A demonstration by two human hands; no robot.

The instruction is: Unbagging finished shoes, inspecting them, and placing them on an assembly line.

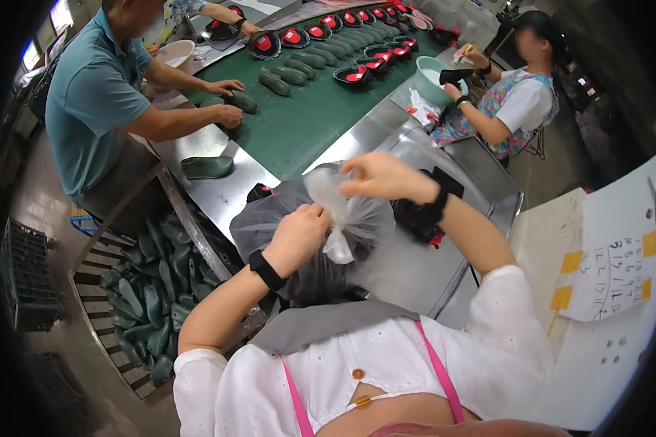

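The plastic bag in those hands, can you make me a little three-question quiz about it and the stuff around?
1. True or false: both hands touch the bag.
2. Which hand pinches the bag's twisted top: A left, B right?
3. What colour is the belt with the shoe moulds?

Key: 1 true, the left hand grips it too. 2 B. 3 green.

A clear, whitish thin plastic bag (339,211) covers dark grey contents. Dark green foot-shaped shoe lasts (291,75) lie on a green belt (306,124) beside the silver steel worktop (408,255).
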